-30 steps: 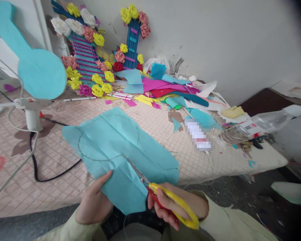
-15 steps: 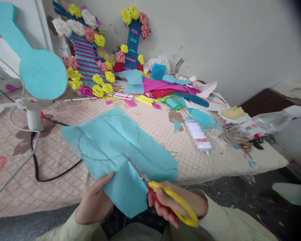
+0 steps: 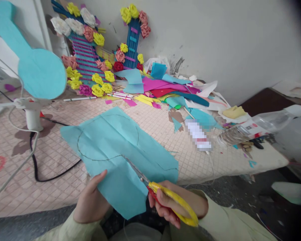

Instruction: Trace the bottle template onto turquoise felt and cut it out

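Observation:
A blue paper sheet (image 3: 110, 134) with a drawn dark outline lies at the table's front edge, its near flap hanging over. My left hand (image 3: 94, 197) grips the flap's left side, thumb on top and the other fingers hidden beneath. In my right hand (image 3: 168, 204) are scissors (image 3: 177, 201) with yellow and red handles. Their blades are within the cut in the sheet, the tips near the outline's lower curve.
Paper-flower decorations (image 3: 84, 60) lean on the wall. Behind the sheet lie coloured paper scraps (image 3: 165, 87), a pixelated phone-like object (image 3: 198, 135) and a plastic bottle (image 3: 256, 127). A blue guitar-shaped cutout (image 3: 42, 73) stands at left near cables.
My left hand has shifted slightly left and down with the paper flap. The scissors' tips have moved slightly left, while my right hand has stayed nearly still.

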{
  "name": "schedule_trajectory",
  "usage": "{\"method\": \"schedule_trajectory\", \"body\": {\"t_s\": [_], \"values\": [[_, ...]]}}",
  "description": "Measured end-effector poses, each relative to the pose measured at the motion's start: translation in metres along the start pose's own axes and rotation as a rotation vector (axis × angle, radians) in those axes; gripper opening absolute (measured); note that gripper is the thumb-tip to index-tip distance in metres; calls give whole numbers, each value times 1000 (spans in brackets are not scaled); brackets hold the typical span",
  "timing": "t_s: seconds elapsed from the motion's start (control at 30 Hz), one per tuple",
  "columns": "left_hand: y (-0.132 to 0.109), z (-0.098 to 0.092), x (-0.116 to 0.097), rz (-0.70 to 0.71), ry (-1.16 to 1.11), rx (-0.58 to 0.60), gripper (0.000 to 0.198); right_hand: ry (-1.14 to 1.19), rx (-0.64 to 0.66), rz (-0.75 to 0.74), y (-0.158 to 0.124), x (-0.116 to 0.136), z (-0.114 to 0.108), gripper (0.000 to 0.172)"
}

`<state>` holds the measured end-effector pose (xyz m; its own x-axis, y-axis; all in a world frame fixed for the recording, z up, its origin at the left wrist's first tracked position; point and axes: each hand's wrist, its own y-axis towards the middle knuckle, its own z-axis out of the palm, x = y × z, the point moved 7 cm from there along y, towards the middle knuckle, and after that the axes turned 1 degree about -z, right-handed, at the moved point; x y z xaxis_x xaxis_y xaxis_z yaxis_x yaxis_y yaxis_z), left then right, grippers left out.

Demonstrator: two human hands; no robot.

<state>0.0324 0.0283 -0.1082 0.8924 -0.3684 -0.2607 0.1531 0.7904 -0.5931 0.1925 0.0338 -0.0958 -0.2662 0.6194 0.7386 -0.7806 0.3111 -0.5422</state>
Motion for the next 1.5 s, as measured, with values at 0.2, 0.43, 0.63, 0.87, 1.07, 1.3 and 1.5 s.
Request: {"method": "schedule_trajectory", "body": {"t_s": [0.2, 0.43, 0.63, 0.87, 1.07, 1.3, 1.5], "values": [[1, -2, -2, 19, 10, -64, 21, 17, 8, -1, 0, 0, 2, 53], [5, -2, -6, -6, 32, 20, 20, 3, -5, 15, -1, -3, 0, 53], [3, -2, -5, -48, 6, 2, 24, 13, -8, 47, 0, -8, -3, 51], [8, -7, -3, -89, -16, 57, 25, 23, -19, 62, 1, -9, -3, 50], [2, -1, -4, -66, -6, 25, 25, 45, -12, 106, 1, -14, -2, 47], [3, -9, -6, -28, 45, -61, 23, 64, -7, 130, 2, -14, 0, 54], [2, -12, -6, -14, 54, -111, 23, 37, -57, 164, 2, -10, 8, 67]]}}
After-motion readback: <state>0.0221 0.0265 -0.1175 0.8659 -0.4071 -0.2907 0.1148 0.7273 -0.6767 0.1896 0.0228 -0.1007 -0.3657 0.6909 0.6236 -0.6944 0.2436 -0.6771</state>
